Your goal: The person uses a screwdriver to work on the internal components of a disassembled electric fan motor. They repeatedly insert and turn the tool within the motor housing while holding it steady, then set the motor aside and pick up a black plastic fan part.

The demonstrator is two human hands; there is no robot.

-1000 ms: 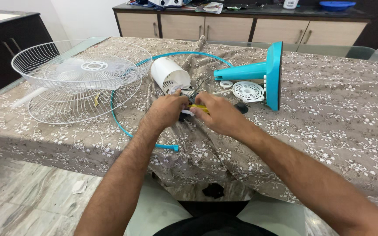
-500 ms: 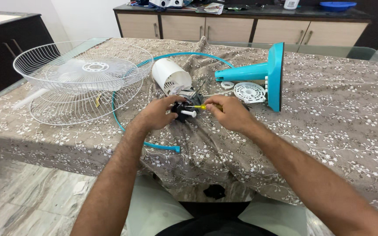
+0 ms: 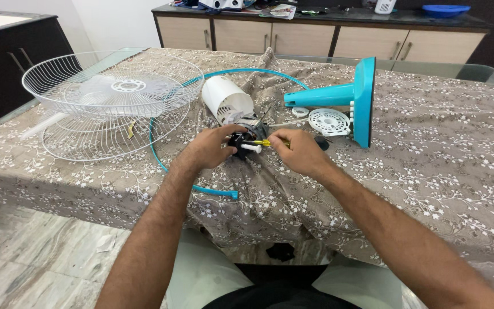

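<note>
My left hand [image 3: 208, 147] grips a black fan motor [image 3: 242, 141] with a white shaft sticking out toward me. My right hand [image 3: 299, 151] holds a yellow-handled screwdriver [image 3: 265, 143], its tip pointing at the motor. Just behind the motor lies the white motor housing [image 3: 226, 99]. A thin teal ring [image 3: 171, 167] curves around this spot on the cloth.
Two white wire fan guards [image 3: 107, 103] with a clear blade inside lie at the left. A teal fan base [image 3: 354, 98] lies on its side at the right, beside a white round vent cover [image 3: 329, 121]. The table carries a floral cloth [image 3: 441, 171]. Cabinets stand behind.
Both hands have lifted slightly and moved apart, so the motor and its white shaft now show between them. The screwdriver points at the motor.
</note>
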